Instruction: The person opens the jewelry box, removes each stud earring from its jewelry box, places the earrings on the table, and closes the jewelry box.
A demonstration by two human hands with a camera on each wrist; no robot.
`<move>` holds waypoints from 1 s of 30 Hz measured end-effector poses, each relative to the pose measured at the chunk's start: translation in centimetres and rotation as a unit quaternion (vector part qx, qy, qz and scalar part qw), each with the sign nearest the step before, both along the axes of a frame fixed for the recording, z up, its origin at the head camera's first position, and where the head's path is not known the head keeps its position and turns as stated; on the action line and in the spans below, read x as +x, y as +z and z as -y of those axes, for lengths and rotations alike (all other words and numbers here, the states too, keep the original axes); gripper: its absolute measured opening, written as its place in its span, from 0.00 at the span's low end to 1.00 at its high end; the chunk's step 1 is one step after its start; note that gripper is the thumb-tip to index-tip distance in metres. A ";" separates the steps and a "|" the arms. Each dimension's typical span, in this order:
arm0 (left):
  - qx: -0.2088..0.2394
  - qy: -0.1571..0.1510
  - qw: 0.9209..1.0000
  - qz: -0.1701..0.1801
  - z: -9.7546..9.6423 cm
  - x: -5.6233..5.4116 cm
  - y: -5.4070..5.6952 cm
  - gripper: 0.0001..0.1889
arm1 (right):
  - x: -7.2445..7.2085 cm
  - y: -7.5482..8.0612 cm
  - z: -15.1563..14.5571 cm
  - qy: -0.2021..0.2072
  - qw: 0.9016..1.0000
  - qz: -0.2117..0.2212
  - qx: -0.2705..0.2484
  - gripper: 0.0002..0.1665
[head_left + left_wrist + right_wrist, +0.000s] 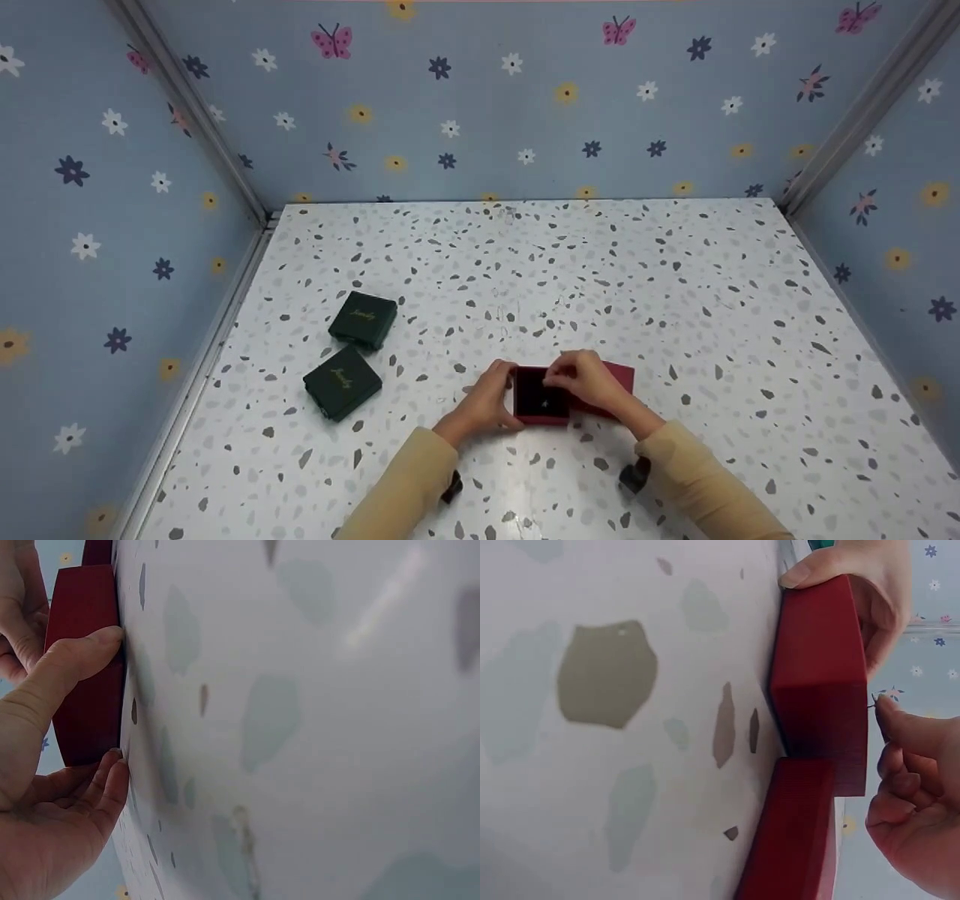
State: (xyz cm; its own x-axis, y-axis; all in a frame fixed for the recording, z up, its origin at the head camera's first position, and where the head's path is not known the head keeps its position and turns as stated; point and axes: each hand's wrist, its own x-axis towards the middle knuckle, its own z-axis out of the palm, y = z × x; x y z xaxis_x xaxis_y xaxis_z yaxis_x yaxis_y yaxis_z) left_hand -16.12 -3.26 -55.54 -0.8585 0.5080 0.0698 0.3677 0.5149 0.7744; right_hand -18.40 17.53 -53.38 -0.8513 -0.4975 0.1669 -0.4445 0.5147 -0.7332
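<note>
A red jewelry box [541, 420] with a dark lining stands on the table, its top uncovered. A tiny shiny piece [545, 403] shows on the lining. My left hand [484, 401] grips the box from its left side, thumb at the near corner and fingers at the far one. Over the box, my right hand [589, 379] pinches a tiny thin piece of jewelry [872, 701] between thumb and forefinger; its exact kind is too small to tell. Touching the box's right side lies a red lid [621, 375], partly hidden under the right hand.
Two dark green boxes [364, 319] [343, 382] with gold lettering sit on the left of the speckled white table [525, 285]. Flowered blue panels [480, 97] wall the table at the back and both sides.
</note>
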 end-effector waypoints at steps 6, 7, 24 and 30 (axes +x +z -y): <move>0.001 -0.002 1.000 -0.005 0.0 0.0 -0.1 0.42 | -0.7 0.4 0.3 0.001 1.000 -0.012 -0.013 0.04; 0.001 -0.002 1.000 -0.005 0.0 0.0 -0.1 0.42 | -0.8 0.5 0.4 0.000 1.000 -0.011 -0.013 0.03; -0.002 0.000 1.000 -0.002 0.0 0.0 -0.1 0.43 | -3.4 1.9 1.3 -0.015 1.000 -0.009 0.013 0.02; -0.012 -0.004 1.000 -0.015 0.0 -0.1 -0.1 0.42 | -4.3 1.7 1.5 -0.017 1.000 -0.011 0.008 0.02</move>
State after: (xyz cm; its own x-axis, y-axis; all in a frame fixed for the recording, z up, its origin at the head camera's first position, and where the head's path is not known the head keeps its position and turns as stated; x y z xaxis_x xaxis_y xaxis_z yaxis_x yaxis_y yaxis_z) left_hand -16.23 -3.26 -55.59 -0.8517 0.5174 0.0829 0.3953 0.5305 0.7499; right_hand -22.67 16.04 -51.68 -0.8641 -0.4709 0.1780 -0.4423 0.5412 -0.7152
